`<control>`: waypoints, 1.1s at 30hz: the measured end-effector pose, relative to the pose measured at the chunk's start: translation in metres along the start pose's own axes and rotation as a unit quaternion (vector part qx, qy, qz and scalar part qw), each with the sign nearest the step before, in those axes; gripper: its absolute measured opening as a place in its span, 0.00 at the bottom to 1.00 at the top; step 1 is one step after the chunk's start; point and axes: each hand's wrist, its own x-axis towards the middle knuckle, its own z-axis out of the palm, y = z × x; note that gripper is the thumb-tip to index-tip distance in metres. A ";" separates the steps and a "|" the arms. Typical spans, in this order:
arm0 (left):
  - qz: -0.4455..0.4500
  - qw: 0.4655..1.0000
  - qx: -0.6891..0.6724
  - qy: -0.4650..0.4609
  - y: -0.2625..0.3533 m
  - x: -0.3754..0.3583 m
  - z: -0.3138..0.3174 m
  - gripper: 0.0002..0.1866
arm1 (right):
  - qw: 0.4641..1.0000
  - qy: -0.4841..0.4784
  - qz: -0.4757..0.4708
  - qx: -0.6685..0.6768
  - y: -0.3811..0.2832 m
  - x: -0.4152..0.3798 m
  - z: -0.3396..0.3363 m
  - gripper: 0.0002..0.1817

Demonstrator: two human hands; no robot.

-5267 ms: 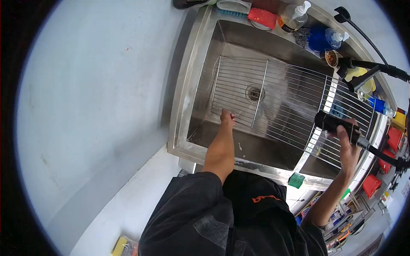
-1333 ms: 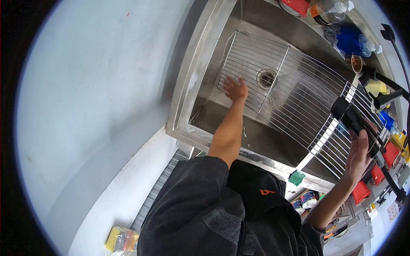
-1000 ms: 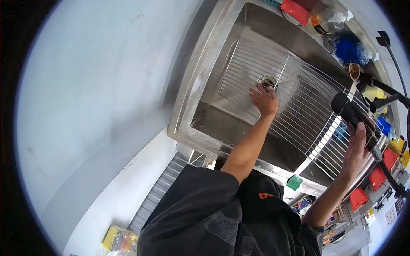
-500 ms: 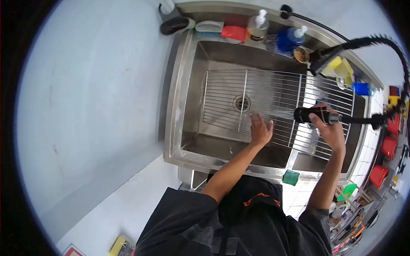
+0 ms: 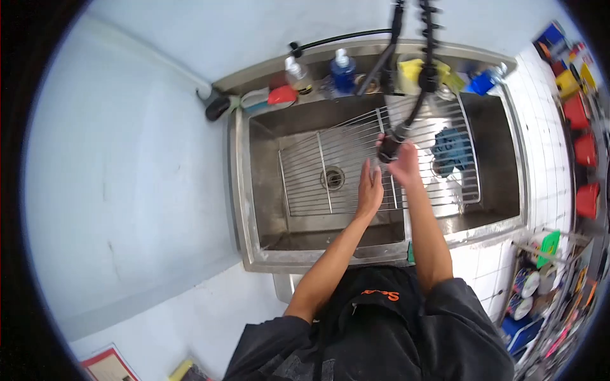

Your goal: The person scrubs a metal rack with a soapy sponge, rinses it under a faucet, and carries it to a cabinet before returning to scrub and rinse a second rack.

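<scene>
My right hand (image 5: 406, 166) grips the black spray head (image 5: 389, 150) of a hanging hose, its fingers wrapped behind it and slightly smeared by motion. Just to the left, my left hand (image 5: 370, 192) is held open with fingers stretched out, close to the nozzle and holding nothing. Both are over a wire rack (image 5: 323, 171) that lies across the two basins of a steel sink (image 5: 244, 209). Under the rack's left part shows the round drain (image 5: 332, 178). A blue patterned cloth (image 5: 451, 151) is in the right basin area.
Along the back ledge stand a clear pump bottle (image 5: 297, 77), a blue pump bottle (image 5: 343, 73), a brush (image 5: 255, 100), a red item (image 5: 282, 95), yellow sponges (image 5: 413, 70) and a blue spray bottle (image 5: 486, 81). Red bins (image 5: 584, 149) and a cluttered shelf are at right.
My right hand has brought the spray head left, close beside my left hand, and the nozzle now points downward. The water jet seen before no longer shows clearly. The view has shifted right.
</scene>
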 end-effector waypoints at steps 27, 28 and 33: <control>0.161 0.923 0.349 -0.001 -0.011 0.147 0.011 0.41 | 0.919 0.023 -0.032 -0.391 0.011 -0.066 0.062 0.41; 0.107 0.946 0.305 0.015 0.011 0.132 0.029 0.42 | 0.870 0.036 -0.124 -0.477 0.005 -0.071 0.071 0.40; 0.258 0.824 0.504 0.013 0.012 0.046 0.112 0.39 | 0.650 0.016 -0.327 -0.685 -0.047 -0.099 0.176 0.33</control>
